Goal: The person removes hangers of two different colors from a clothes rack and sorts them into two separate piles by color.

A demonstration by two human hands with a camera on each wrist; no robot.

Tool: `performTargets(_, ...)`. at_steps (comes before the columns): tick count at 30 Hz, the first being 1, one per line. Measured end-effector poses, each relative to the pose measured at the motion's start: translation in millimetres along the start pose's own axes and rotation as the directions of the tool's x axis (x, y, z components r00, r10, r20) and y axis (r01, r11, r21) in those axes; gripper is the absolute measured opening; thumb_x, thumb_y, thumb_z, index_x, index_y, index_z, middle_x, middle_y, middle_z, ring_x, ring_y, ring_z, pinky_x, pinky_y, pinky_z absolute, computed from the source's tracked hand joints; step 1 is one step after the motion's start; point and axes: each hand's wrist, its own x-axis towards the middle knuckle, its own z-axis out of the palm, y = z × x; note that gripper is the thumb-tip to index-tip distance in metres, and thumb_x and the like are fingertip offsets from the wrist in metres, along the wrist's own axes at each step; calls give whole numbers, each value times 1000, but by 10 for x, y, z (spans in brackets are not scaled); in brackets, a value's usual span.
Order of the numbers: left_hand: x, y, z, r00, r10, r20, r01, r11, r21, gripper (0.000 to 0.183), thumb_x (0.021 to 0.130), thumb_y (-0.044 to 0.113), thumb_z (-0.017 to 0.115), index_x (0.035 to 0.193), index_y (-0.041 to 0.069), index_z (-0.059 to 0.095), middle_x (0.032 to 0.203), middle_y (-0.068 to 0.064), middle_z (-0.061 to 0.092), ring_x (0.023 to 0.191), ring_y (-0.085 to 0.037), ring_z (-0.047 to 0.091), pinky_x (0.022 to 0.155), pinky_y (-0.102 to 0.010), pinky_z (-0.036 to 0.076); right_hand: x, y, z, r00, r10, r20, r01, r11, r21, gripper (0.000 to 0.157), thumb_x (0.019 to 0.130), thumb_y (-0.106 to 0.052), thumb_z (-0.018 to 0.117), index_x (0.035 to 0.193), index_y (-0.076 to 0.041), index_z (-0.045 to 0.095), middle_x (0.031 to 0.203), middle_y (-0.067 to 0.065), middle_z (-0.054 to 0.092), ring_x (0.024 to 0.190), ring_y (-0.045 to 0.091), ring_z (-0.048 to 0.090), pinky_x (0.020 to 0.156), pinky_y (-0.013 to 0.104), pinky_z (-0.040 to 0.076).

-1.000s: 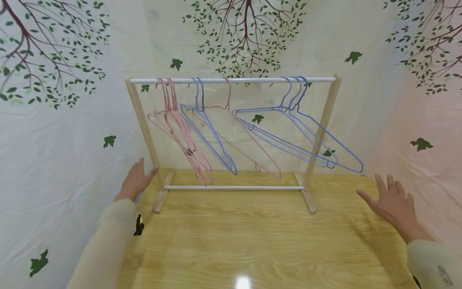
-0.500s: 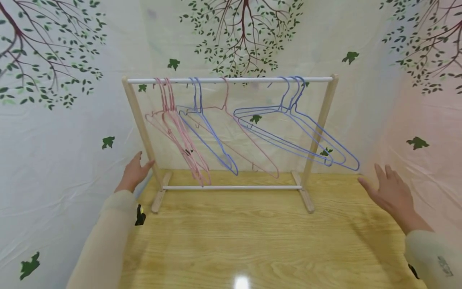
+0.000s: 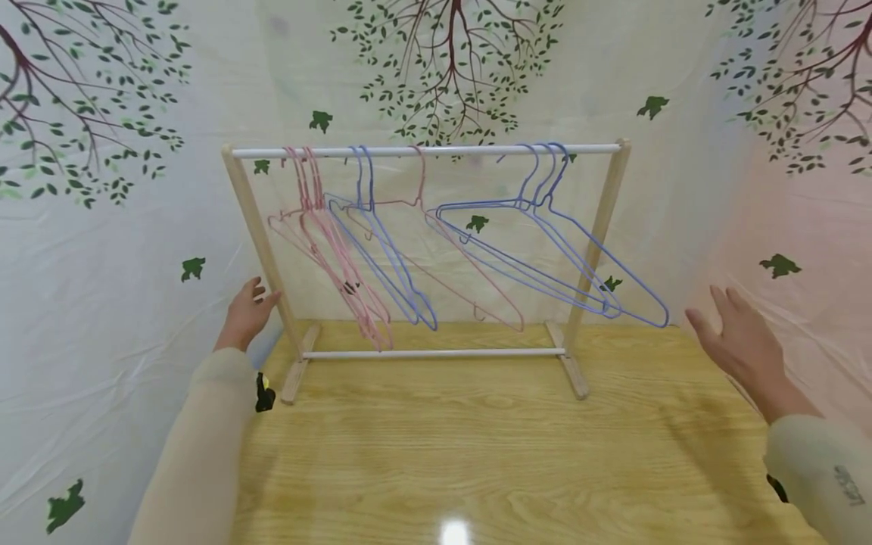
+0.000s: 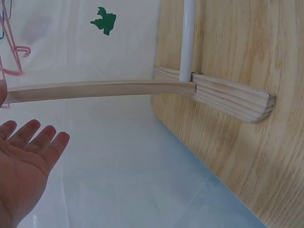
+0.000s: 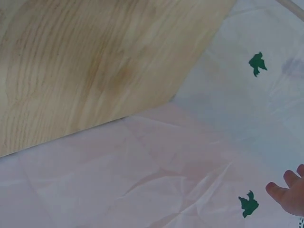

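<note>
A wooden clothes rack [image 3: 253, 216] with a white top rail [image 3: 470, 151] stands on the table. Pink hangers [image 3: 315, 185] are bunched at the rail's left, followed by two blue hangers [image 3: 371, 185], a lone pink hanger [image 3: 422, 178] and several blue hangers [image 3: 550, 198] at the right. My left hand [image 3: 247, 316] is beside the rack's left post, fingers slightly bent and holding nothing; in the left wrist view its fingers [image 4: 35, 137] are apart from the post. My right hand [image 3: 744, 344] hovers right of the rack, fingers spread and holding nothing. Only part of it shows in the right wrist view.
A wood-grain tabletop [image 3: 436, 446] lies under the rack. A pale sheet with printed branches and green leaf shapes [image 3: 652, 107] hangs behind and at both sides. A white lower bar [image 3: 436, 353] joins the rack's feet [image 3: 575, 375].
The rack has shifted slightly left in the head view. My right hand has risen a little. My left fingers have bent slightly beside the post. The hangers sway slightly.
</note>
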Motion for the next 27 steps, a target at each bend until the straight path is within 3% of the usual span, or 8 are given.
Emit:
performTargets(13,38,26,-21,999,45,13,-43,993,-107,73,107,35,40,156,-4,4,156,-32,21,141,-49,24,113,-59,28,199,-377,-221,997,-2,-71,16,982,190,62,109,-37,29,158,-3,13,159,31,12,141,55,11,109,73,9)
performTargets(20,58,59,-11,999,51,-3,-50,989,-140,67,108,31,38,157,-4,7,156,-33,21,141,-48,25,115,-57,27,300,-647,-278,997,15,-81,12,946,324,60,108,-40,31,159,-10,20,160,25,18,137,58,21,107,74,18)
performTargets(27,75,63,8,998,61,-7,-61,977,-206,63,109,25,37,157,-4,9,155,-32,23,140,-45,28,113,-55,30,369,-879,-247,998,27,-49,-7,928,372,61,108,-45,31,157,-11,28,156,28,26,132,58,30,102,73,28)
